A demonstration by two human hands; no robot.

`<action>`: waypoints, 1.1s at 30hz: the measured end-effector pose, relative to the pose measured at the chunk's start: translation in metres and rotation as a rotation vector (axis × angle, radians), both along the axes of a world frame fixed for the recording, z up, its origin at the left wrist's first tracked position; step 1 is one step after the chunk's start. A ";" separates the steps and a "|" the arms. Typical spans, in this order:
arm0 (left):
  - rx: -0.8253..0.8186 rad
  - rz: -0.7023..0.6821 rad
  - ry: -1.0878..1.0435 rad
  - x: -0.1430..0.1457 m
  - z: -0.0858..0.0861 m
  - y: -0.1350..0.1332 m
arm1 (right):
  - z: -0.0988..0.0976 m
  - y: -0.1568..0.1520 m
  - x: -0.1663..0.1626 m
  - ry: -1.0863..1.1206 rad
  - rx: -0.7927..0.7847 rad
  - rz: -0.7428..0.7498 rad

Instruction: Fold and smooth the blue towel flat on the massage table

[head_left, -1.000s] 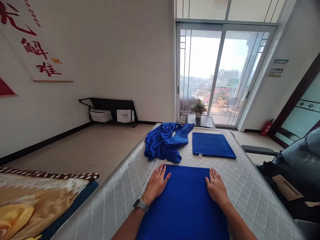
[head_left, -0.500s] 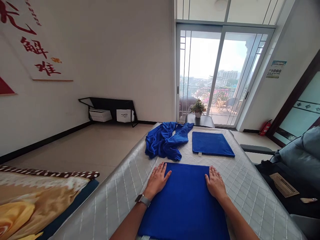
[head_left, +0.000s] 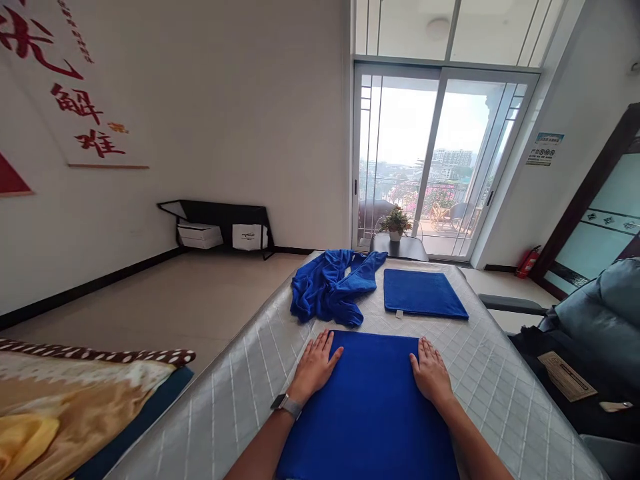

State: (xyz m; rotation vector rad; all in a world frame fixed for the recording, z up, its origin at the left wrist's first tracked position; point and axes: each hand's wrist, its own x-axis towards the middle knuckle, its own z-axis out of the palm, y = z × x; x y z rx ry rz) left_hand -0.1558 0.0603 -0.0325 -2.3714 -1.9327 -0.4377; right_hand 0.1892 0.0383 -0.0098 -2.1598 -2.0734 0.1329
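Note:
A blue cloth (head_left: 370,407), folded into a flat rectangle, lies right in front of me on the quilted silver-grey bed surface (head_left: 240,393). My left hand (head_left: 315,367) rests flat along its far left edge, fingers stretched out and thumb on the cloth. At the far right edge my right hand (head_left: 431,369) lies the same way, fingers extended. Neither hand grips anything. Beyond them, a crumpled blue cloth (head_left: 330,287) is heaped at the left. To its right sits another neatly folded blue cloth (head_left: 424,293) with a small white tag.
A potted plant (head_left: 395,222) stands on a dark chair by the sliding glass door. At the right is a dark grey armchair (head_left: 600,327) with papers on it. A patterned blanket (head_left: 100,400) covers a surface at the lower left. Against the wall, a black rack (head_left: 220,213) holds white boxes.
The view has tilted slightly upward, so the scene sits a little lower. Both hands stay flat at the folded cloth's edges, and the cloths keep their places.

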 end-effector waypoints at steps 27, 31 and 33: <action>-0.065 0.042 0.036 -0.001 0.002 0.004 | -0.002 0.000 0.001 -0.038 0.004 -0.002; -0.094 0.066 0.012 -0.005 0.006 0.004 | -0.003 0.001 0.001 -0.003 0.008 -0.001; -0.087 0.058 -0.006 -0.007 0.005 0.004 | -0.003 0.002 0.002 0.013 0.010 -0.004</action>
